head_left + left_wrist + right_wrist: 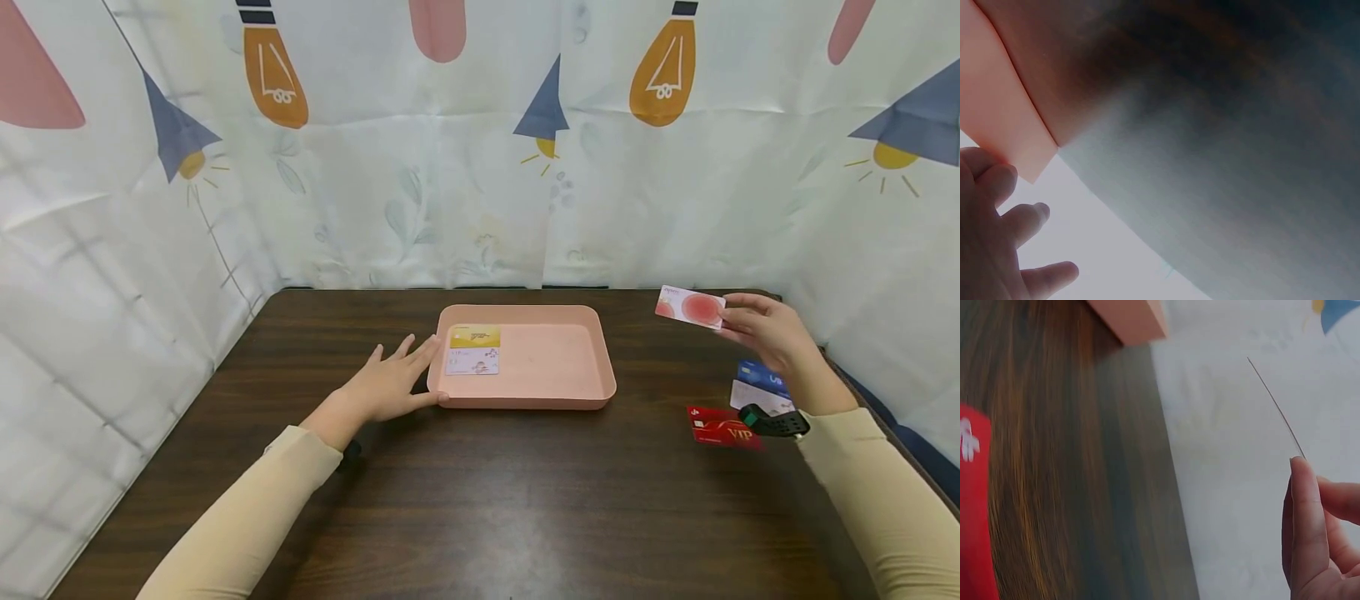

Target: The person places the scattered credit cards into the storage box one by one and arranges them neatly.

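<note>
My right hand [767,325] pinches a white card with a red circle [690,307] by its right end, held up above the table. Edge-on, the same card [1275,406] shows as a thin line in the right wrist view. At the left side of a pink tray [555,398], my left hand [390,385] rests with fingers spread, its fingertips at the rim. Inside the tray's left part lie a yellow card [476,336] and, just below it, a white card with small drawings [471,362].
On the right of the dark wooden table [510,500] lie a red VIP card [720,427], a white card [757,397] and a blue card [759,377], partly behind my right wrist. A patterned curtain [480,200] hangs behind and along both sides.
</note>
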A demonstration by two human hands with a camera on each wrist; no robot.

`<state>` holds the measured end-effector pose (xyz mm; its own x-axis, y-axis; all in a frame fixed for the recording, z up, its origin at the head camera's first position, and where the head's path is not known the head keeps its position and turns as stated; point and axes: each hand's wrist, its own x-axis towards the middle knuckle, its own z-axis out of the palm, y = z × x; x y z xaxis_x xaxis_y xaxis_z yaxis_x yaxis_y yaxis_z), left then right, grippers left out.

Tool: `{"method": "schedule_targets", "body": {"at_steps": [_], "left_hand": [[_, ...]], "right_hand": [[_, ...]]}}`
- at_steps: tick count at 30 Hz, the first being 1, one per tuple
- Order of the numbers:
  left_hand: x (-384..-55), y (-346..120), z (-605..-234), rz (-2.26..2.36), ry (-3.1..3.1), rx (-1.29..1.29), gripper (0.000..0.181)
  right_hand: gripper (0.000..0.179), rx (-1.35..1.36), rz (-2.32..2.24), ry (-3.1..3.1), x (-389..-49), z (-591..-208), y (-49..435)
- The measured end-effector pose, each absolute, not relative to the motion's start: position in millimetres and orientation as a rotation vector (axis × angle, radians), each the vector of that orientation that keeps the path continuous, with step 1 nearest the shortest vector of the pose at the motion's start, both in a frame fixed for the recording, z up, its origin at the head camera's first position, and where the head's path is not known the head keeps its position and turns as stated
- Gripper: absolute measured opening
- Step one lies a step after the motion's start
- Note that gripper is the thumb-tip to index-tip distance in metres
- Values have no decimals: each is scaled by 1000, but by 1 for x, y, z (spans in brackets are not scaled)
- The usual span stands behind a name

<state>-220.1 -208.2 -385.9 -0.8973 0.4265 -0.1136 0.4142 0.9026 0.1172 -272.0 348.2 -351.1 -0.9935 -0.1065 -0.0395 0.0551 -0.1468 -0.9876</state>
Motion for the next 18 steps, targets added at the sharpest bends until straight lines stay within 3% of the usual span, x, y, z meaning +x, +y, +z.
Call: {"method": "schedule_targets", "body": {"at_steps": [18], "left_hand": [[-221, -207, -386, 135, 2938, 658, 97]], "right_hand": [[25, -246, -2267, 1875, -264, -349, 301]]}}
